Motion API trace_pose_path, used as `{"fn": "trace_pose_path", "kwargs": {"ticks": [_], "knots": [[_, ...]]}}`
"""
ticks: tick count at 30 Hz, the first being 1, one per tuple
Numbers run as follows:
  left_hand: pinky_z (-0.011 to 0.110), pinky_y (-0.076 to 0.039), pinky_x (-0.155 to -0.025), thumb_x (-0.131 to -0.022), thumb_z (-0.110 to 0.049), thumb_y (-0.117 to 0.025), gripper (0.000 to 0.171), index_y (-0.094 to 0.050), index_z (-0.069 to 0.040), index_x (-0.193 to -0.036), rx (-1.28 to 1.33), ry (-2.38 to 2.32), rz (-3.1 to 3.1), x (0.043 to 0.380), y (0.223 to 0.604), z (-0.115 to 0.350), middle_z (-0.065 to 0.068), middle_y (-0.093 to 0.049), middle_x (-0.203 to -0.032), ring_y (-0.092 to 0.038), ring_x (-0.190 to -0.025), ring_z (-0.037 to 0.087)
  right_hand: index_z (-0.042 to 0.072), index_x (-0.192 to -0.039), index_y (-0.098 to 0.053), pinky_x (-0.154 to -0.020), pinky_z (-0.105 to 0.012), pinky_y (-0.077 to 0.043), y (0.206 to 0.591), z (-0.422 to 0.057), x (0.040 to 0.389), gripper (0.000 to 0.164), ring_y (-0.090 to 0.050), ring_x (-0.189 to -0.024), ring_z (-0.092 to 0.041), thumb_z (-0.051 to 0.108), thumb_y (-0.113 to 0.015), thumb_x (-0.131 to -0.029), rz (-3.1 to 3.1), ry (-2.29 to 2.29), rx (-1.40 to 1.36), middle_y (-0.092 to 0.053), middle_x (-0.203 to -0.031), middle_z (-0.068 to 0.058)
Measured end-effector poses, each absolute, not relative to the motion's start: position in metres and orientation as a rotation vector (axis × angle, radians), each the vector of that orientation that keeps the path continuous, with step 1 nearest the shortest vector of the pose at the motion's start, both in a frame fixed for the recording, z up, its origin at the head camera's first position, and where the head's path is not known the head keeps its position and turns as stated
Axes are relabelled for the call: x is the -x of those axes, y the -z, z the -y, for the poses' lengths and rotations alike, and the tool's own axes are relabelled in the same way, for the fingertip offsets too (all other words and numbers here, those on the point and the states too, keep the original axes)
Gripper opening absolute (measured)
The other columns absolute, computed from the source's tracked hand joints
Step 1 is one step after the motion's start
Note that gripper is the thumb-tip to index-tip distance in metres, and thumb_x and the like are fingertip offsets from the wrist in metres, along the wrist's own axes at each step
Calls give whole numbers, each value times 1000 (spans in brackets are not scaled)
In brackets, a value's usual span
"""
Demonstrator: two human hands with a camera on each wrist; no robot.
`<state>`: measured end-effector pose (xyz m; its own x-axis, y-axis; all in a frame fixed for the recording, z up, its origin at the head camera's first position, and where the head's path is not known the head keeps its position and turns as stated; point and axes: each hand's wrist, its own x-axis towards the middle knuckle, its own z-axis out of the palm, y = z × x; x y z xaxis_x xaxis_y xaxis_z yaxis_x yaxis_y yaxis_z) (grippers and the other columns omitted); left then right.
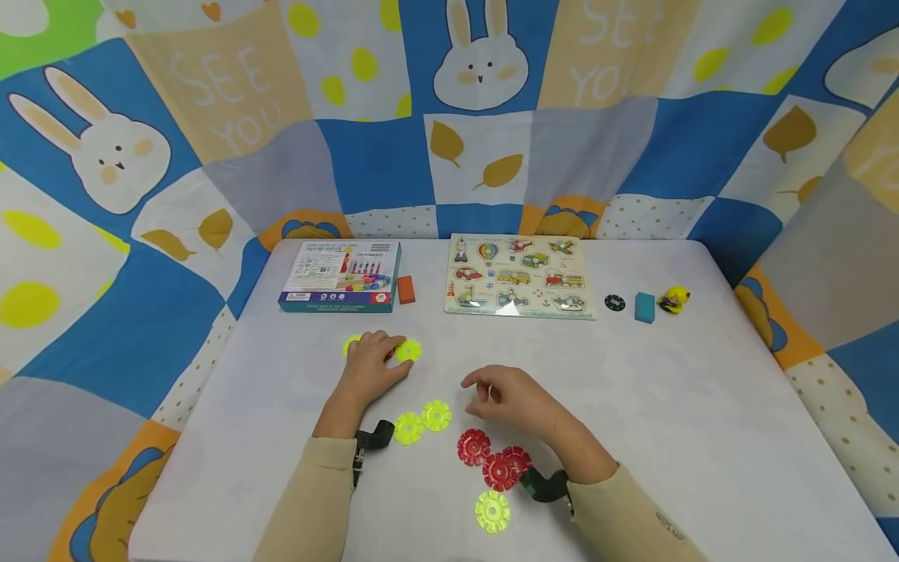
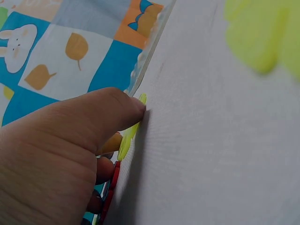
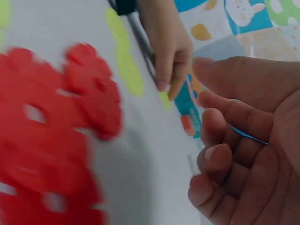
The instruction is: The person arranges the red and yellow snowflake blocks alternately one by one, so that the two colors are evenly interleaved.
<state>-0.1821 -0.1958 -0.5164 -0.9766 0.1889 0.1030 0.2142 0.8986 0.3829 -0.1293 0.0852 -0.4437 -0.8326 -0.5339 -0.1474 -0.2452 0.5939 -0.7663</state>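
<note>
We're pinching yellow disc [image 1: 410, 350] with left hand [image 1: 368, 368] — right hand [image 1: 518, 400], fingers hanging loose, empty — hasty sliding risking jostling half-hidden piece [image 1: 349, 343].

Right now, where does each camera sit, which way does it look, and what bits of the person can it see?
Head: on the person's head, looking forward and down at the table; both hands, left and right, and both sleeves show.
Left wrist: on that wrist, looking past the left thumb and fingers at a yellow flower they pinch.
Right wrist: on that wrist, looking across blurry red flowers; the right palm and fingers show, with the left hand beyond.
Head and right wrist share both hands and the red flowers.
</note>
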Motion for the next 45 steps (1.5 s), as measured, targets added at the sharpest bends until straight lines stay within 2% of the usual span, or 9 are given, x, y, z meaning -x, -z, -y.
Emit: {"fn": "trace_pose_path", "kwargs": {"ticks": [7,13,20,23,27,32,36,42,45], "knots": [[32,-37,-70,-81,-47,-69,56,-62,-15,-125,316,659,3010,182,515,198,-3,-50,-87,-41,-83,16,16,-107,-67,-61,-26,-46,466,-86,96,38,-51,-72,-11,31,-79,-75,-2453,960,649,-56,-80,7],[32,-39,-72,-80,-47,-69,55,-62,-15,-125,308,674,3004,181,515,199,-3,-52,-91,-42,-85,16,19,-94,-62,-63,-26,-46,476,-78,89,37,-51,-74,-8,33,-84,-68,-2531,813,607,-55,-81,12],[31,-38,-72,-81,-47,-69,55,-61,-17,-125,295,674,3010,178,519,199,-5,-51,-90,-42,-85,16,22,-84,-62,-59,-24,-49,469,-82,92,23,-53,-73,-12,27,-81,-73,-2443,951,550,-57,-78,10],[31,-38,-72,-81,-47,-68,54,-61,-17,-125,292,677,3011,178,518,199,-5,-51,-91,-41,-85,16,21,-94,-64,-57,-28,-51,461,-86,102,23,-57,-69,-15,24,-79,-76,-2383,1082,495,-60,-77,5],[32,-39,-74,-81,-47,-68,54,-61,-17,-125,288,677,3017,178,516,199,-4,-53,-94,-42,-86,16,22,-112,-64,-61,-30,-52,456,-84,129,34,-60,-70,-17,15,-75,-80,-2387,1223,430,-60,-83,1],[33,-41,-75,-81,-46,-69,54,-61,-17,-126,272,674,3031,178,515,199,-4,-54,-96,-42,-88,16,16,-110,-67,-61,-27,-50,467,-66,171,30,-58,-69,-16,13,-73,-81,-2484,1251,293,-60,-82,-1],[31,-41,-75,-80,-47,-69,55,-61,-19,-126,248,665,3037,177,517,198,-5,-54,-96,-42,-88,15,12,-112,-65,-61,-27,-49,480,-49,195,31,-57,-70,-16,19,-72,-83,-2545,1207,255,-60,-83,-1],[31,-42,-77,-80,-49,-69,55,-60,-20,-126,244,664,3037,179,516,194,-5,-53,-96,-43,-89,15,12,-114,-66,-72,-29,-47,489,-37,209,43,-51,-83,-16,24,-81,-75,-2645,1058,345,-58,-93,1],[33,-43,-77,-80,-48,-69,56,-60,-18,-127,253,644,3042,180,515,194,-3,-53,-96,-43,-89,16,14,-112,-68,-69,-29,-44,493,-34,212,40,-49,-80,-16,26,-80,-75,-2691,990,413,-54,-89,0]]}}
